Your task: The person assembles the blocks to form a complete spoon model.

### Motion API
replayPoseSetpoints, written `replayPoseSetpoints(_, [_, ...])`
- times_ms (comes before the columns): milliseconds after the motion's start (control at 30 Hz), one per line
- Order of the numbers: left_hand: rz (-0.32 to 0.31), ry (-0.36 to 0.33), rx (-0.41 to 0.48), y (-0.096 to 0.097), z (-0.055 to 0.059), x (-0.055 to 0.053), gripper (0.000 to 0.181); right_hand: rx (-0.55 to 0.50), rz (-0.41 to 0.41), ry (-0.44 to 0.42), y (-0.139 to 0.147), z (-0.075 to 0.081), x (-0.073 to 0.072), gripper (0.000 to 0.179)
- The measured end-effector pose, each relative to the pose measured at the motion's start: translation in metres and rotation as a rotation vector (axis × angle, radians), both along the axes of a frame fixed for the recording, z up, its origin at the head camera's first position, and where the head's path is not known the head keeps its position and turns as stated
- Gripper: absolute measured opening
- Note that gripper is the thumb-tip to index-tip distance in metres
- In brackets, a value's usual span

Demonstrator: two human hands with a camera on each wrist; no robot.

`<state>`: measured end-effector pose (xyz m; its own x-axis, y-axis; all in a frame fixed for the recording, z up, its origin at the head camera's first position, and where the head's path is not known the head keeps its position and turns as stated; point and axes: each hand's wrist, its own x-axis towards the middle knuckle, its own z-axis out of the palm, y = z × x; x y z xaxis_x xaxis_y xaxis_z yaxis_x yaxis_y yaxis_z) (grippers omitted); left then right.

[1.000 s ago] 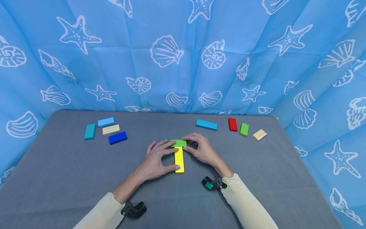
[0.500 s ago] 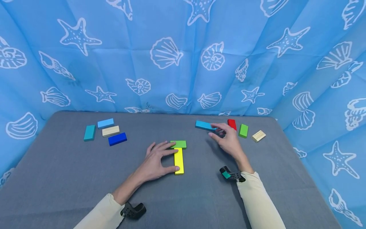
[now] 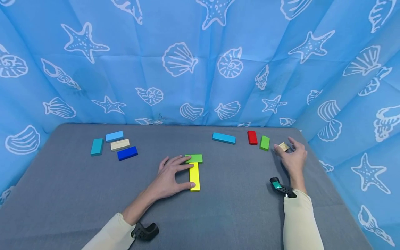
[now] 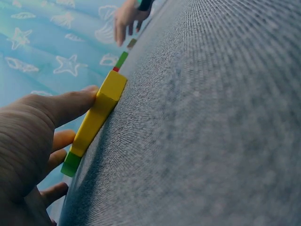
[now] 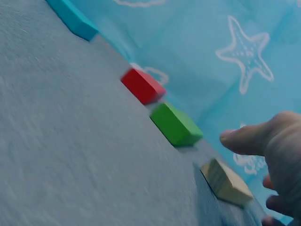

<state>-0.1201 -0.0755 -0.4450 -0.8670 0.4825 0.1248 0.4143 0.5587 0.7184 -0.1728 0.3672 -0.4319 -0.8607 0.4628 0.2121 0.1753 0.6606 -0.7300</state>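
Head view first: two blocks lie together on the grey-covered bench [image 3: 218, 208], a long yellow block [image 3: 194, 177] with a green block [image 3: 196, 159] laid across its far end, making a T. That pairing looks done to me. The person's left hand [image 3: 167, 178] is spread over it, thumb at the yellow block's near end, fingertips by the joint. Well off to the right, the right hand [image 3: 295, 158] is parted around a striped wooden block [image 3: 283, 146]; the right wrist view shows the thumb clear of that block, so it isn't pinched, and it lies on the bench, unmoved into any pairing. The rest lie loose too: a light blue block [image 3: 114, 136], a pale wooden block [image 3: 120, 144], a teal block [image 3: 97, 147] and a dark blue block [image 3: 127, 153] grouped on the left; a long blue block [image 3: 223, 138], a red block [image 3: 252, 138] and a small green block [image 3: 264, 143] on the right. I'd call it early going: two pieces joined, eight lying apart.
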Motion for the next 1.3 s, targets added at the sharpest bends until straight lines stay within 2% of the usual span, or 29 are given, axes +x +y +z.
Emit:
replayPoseSetpoints(133, [0.002,0.000,-0.001,0.000,0.000,0.000,0.061,-0.003,-0.047,-0.131,0.008,-0.002,0.002,0.083])
replayPoseSetpoints(233, [0.003,-0.001,-0.001,0.000,-0.001,0.000,0.061,0.024,-0.023,-0.203,0.008,-0.002,0.002,0.079])
replayPoseSetpoints(333, [0.005,-0.008,-0.004,0.000,-0.001,-0.001,0.061,0.046,-0.003,-0.213,0.007,-0.001,0.002,0.071])
replayPoseSetpoints(467, [0.003,-0.019,-0.008,0.000,-0.002,-0.001,0.062,0.035,-0.013,-0.216,0.007,0.000,0.002,0.070])
replayPoseSetpoints(600, [0.005,-0.029,-0.008,0.000,-0.002,-0.001,0.062,0.019,0.007,-0.165,0.000,0.010,0.001,0.071])
replayPoseSetpoints(667, [0.008,-0.032,-0.010,-0.001,-0.001,-0.001,0.062,0.029,0.059,-0.130,-0.007,0.019,0.001,0.071])
replayPoseSetpoints(833, [0.013,-0.038,-0.019,-0.001,0.000,-0.001,0.062,0.063,0.258,-0.054,-0.035,0.043,0.005,0.070])
replayPoseSetpoints(967, [0.019,-0.044,-0.025,-0.001,0.001,-0.001,0.062,0.066,0.408,-0.007,-0.058,0.056,0.007,0.067])
replayPoseSetpoints(1167, [0.028,-0.044,-0.025,0.000,0.001,-0.001,0.062,0.054,0.596,0.019,-0.096,0.063,0.010,0.064])
replayPoseSetpoints(1300, [0.039,-0.040,-0.035,0.002,0.002,-0.001,0.063,0.052,0.759,0.024,-0.127,0.058,0.022,0.063])
